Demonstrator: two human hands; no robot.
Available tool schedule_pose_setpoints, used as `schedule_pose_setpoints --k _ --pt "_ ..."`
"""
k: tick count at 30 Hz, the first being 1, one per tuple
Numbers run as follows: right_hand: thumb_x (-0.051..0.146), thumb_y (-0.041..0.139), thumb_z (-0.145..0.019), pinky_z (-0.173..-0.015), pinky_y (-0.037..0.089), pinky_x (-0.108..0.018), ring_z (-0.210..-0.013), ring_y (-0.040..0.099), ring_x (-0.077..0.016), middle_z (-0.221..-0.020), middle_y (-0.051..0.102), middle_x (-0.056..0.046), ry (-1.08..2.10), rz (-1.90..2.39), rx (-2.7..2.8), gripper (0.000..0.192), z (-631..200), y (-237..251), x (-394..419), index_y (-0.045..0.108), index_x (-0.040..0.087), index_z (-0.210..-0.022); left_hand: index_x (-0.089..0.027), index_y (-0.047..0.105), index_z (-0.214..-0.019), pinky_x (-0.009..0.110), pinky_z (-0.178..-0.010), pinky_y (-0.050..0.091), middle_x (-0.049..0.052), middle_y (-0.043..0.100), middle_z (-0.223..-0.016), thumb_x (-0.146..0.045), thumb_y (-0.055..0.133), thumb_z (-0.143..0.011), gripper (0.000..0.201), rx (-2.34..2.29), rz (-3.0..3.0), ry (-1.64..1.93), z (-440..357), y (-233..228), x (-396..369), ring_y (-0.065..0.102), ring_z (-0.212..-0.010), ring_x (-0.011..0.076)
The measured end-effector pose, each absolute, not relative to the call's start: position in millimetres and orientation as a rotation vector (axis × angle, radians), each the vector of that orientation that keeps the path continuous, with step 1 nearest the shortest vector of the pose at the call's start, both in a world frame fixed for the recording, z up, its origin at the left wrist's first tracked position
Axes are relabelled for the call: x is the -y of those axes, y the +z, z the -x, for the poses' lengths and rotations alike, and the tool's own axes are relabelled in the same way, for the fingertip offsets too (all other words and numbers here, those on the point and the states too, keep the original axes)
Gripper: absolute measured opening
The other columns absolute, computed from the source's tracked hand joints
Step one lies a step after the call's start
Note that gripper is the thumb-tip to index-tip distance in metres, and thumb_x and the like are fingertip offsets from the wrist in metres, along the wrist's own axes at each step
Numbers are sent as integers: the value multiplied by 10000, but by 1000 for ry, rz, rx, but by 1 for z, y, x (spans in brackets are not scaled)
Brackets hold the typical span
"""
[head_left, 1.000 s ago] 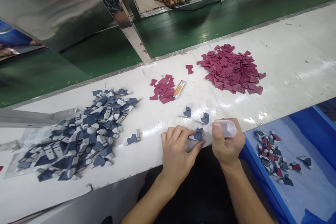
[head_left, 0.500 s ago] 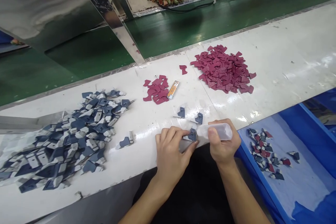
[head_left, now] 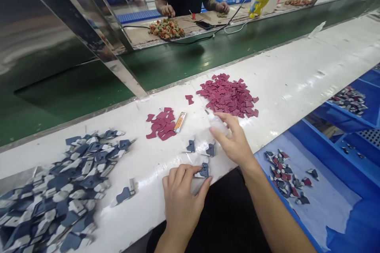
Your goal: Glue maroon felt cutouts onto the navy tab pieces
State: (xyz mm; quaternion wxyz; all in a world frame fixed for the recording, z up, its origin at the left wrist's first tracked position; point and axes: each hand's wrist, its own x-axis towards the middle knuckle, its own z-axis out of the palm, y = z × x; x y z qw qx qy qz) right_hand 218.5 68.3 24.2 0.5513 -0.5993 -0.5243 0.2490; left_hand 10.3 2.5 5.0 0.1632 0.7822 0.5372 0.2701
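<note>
Big maroon pile (head_left: 228, 95) beyond right hand; small maroon pile (head_left: 162, 123) and lighter (head_left: 179, 122) beside it. Blue-white heap (head_left: 56, 189) far left. Blue bin (head_left: 350, 189) at right, mixed bits inside. Left hand (head_left: 181, 197) pinching blue piece (head_left: 204, 170) at table (head_left: 297, 79) front edge, small, dark blue with white tab. Two like pieces (head_left: 190, 146) just behind. Right hand (head_left: 234, 140) gripping clear bottle (head_left: 216, 121), tip pointing away.

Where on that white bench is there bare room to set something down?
The white bench is bare right of the big maroon pile. A smaller gap lies between the blue-grey heap and the small maroon cluster. It is crowded around the hands, lighter and loose blue pieces.
</note>
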Motion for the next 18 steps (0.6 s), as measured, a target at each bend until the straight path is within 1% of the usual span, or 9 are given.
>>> schedule_pose_setpoints --k 2,4,8,11,12,13,14,16,18 --pt "396 739 -982 -1072 549 -480 -1235 664 -291 -1334 727 -93 591 1403 1325 366 -214 21 -86 664 286 -1323 -300 684 -1098 424 -849 372 29 748 -1024 -403 703 -1025 128 -1525 -2239 772 -10 5 -3 635 -985 275" --pt "346 741 -974 -1039 563 -458 -1221 683 -288 -1333 731 -97 645 1389 1376 372 -208 16 -100 619 271 -1318 -299 677 -1095 424 -857 370 29 747 -1033 -410 699 -1027 132 -1521 -2244 769 -9 4 -3 632 -997 279" --pt "282 780 -932 -1030 575 -457 -1185 709 -289 -1266 743 -105 656 1414 1466 370 -202 12 -108 608 243 -1257 -298 674 -1082 413 -851 368 15 743 -1031 -394 732 -1006 136 -1524 -2246 786 -7 2 -4 626 -990 273" --pt "345 884 -846 -1019 580 -450 -1180 703 -296 -1292 738 -105 588 1450 1497 522 -210 14 -100 635 246 -1294 -298 678 -1084 410 -853 370 9 743 -1031 -365 747 -994 132 -1522 -2260 817 -6 -1 -5 633 -991 266" --pt "368 885 -841 -995 585 -433 -1161 704 -288 -1303 736 -101 541 1496 1490 540 -215 15 -98 644 249 -1310 -300 678 -1089 410 -853 368 9 743 -1034 -361 744 -996 130 -1519 -2265 824 -6 -1 -5 634 -991 266" --pt "383 849 -870 -959 588 -415 -1124 709 -276 -1295 736 -98 486 1561 1466 503 -221 16 -96 654 245 -1312 -301 676 -1094 409 -852 367 10 742 -1037 -362 738 -1000 128 -1516 -2268 827 -6 -2 -5 634 -990 266" --pt "386 780 -921 -916 586 -403 -1068 713 -265 -1261 740 -100 426 1638 1423 418 -228 16 -95 666 232 -1293 -301 674 -1099 409 -852 364 13 741 -1039 -366 729 -1006 126 -1515 -2271 827 -6 -3 -4 633 -991 268" --pt "366 626 -1008 -846 565 -404 -949 703 -263 -1126 743 -109 322 1799 1308 262 -241 15 -98 687 198 -1200 -297 668 -1101 409 -853 360 19 739 -1044 -385 706 -1023 123 -1517 -2279 820 -6 -4 -4 630 -991 271" --pt "370 606 -1019 -823 533 -411 -891 681 -281 -1001 731 -108 274 1918 1226 223 -251 13 -104 696 183 -1102 -288 665 -1092 406 -850 361 27 738 -1043 -413 674 -1043 135 -1528 -2290 813 -6 -5 -3 629 -985 269"
